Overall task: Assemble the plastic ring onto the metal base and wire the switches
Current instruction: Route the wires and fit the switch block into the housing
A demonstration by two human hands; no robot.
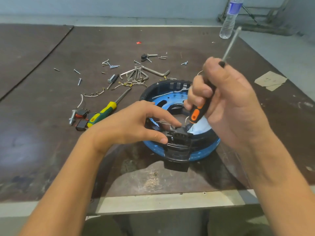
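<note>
A black plastic ring (150, 91) sits on the blue metal base (201, 150) in the middle of the table. At the ring's near side is a black socket connector (179, 136). My left hand (134, 125) touches that connector with thumb and forefinger, next to thin white wires (163, 122). My right hand (226, 103) grips an orange-and-black screwdriver (196, 114) upside down: its handle end points down into the base and its metal shaft sticks up to the right. Loose switches (81, 116) lie at the left.
A green-and-yellow screwdriver (102, 114) lies left of the base. Behind it are scattered screws (110, 64), hex keys (156, 72) and short wires with terminals (93, 94). A plastic water bottle (230, 19) stands at the back right. A paper scrap (271, 80) lies at the right.
</note>
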